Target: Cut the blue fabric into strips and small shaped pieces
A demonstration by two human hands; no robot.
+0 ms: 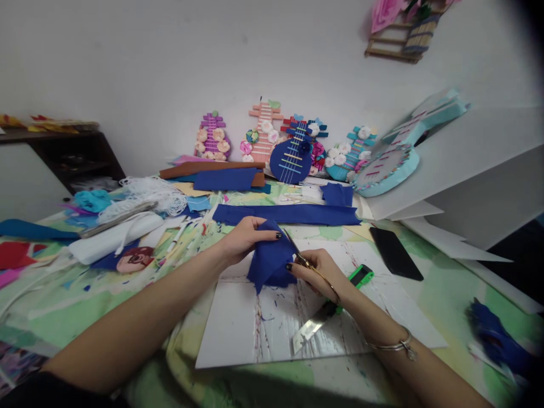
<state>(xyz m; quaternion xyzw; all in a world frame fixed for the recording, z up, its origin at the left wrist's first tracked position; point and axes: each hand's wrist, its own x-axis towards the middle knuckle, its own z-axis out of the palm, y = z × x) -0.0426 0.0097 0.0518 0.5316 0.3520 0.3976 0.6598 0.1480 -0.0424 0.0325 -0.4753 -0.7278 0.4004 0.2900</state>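
My left hand (246,240) pinches the upper part of a dark blue piece of fabric or paper (272,263), thumb and fingers closed on it. In my right hand (321,272) is a pair of scissors (300,258) with gold-coloured handles; its blades point up and left along the right edge of the blue piece. Whether the blades are on the material I cannot tell. Beneath both hands lies a white board (229,334) with scored, stained lines. A green and black utility knife (329,309), blade out, rests on it under my right wrist.
A long blue strip (289,214) lies behind the board. To the right is a black phone-like slab (396,253). Decorated instrument-shaped crafts (291,158) lean on the wall. White cord (148,195) and scraps crowd the left. Large white sheets (459,170) stand at right.
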